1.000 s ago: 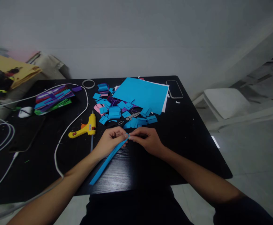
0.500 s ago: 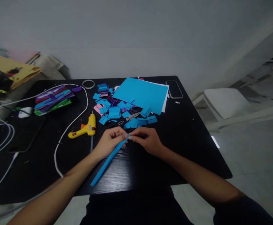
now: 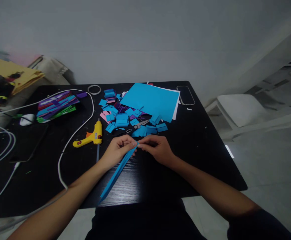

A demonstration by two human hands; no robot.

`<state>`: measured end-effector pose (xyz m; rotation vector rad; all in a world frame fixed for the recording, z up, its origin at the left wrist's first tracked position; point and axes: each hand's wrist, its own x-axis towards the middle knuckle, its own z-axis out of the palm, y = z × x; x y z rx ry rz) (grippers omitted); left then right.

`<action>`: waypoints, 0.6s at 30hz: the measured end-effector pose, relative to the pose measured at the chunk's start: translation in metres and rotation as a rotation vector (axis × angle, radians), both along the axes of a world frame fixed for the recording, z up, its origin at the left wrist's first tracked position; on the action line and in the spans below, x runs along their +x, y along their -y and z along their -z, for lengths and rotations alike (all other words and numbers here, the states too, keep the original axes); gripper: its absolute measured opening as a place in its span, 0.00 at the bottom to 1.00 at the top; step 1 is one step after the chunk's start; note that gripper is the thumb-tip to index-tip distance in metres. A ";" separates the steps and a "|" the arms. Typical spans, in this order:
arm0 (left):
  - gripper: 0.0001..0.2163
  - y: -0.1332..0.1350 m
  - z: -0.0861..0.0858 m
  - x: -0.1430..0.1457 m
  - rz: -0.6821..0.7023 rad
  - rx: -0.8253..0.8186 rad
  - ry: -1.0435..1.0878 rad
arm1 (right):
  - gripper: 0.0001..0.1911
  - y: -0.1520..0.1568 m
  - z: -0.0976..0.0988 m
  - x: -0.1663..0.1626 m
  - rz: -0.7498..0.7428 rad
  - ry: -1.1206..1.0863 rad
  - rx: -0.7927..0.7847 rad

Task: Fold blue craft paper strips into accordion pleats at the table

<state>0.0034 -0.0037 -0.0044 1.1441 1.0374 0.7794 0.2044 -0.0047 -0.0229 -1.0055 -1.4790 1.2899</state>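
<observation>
A long, narrow folded strip of blue paper (image 3: 116, 176) slants from between my hands down to the table's front edge. My left hand (image 3: 120, 149) pinches its upper end between thumb and fingers. Close beside it, my right hand (image 3: 156, 149) grips the very tip of the same strip with thumb and forefinger. Just beyond the hands lie scissors (image 3: 142, 123), partly among small folded blue paper pieces (image 3: 122, 120). Exactly how the fingers press the tip is too small to make out.
A yellow glue gun (image 3: 95, 135) lies left of my hands, with a white cable (image 3: 72, 136) looping past it. Behind are blue paper sheets (image 3: 151, 100) and a phone-shaped frame (image 3: 185, 95). Bundled coloured strips (image 3: 57, 105) and a dark phone (image 3: 29, 143) sit at left.
The strip's lower end has swung slightly right and toward the front edge, and its folds show more opened. Both hands stay almost in place on the upper end.
</observation>
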 end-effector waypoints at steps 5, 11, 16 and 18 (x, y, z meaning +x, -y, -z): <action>0.17 0.000 0.000 0.000 0.007 0.005 -0.011 | 0.04 0.000 -0.001 0.000 0.007 0.017 -0.010; 0.17 0.000 0.001 0.000 0.005 -0.002 -0.014 | 0.04 0.000 -0.002 0.000 0.002 -0.014 -0.040; 0.17 0.000 0.002 0.000 0.001 0.001 -0.019 | 0.06 0.000 0.001 0.000 0.001 -0.001 -0.025; 0.17 0.000 0.001 0.000 0.001 0.001 -0.012 | 0.07 0.000 0.002 -0.001 0.002 0.003 -0.017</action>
